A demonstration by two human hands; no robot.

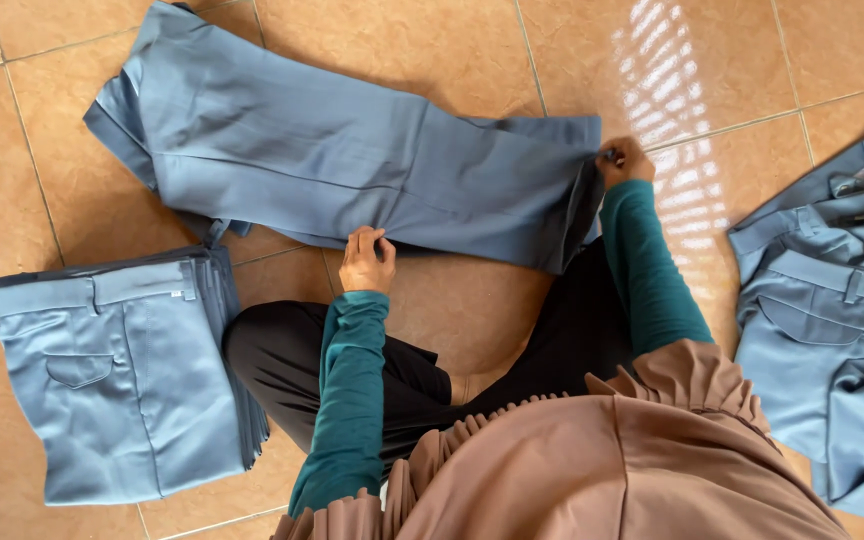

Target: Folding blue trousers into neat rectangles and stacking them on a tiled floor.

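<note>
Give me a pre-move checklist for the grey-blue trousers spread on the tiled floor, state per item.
1. Grey-blue fabric trousers lie flat on the tan tiled floor: ok, legs stacked, only light creases.
2. Left hand on the near edge at mid-length: ok, fingers pressing the cloth.
3. Right hand at the end of the trousers on the person's right: ok, pinching the edge.
4. Edges of the two legs aligned: cannot tell, the far side is one layer from this view.
5. Neat stack of folded grey-blue trousers on the person's left: ok, squared.
6. Loose pile of grey-blue trousers on the right: not ok, untidy, overlapping.
</note>
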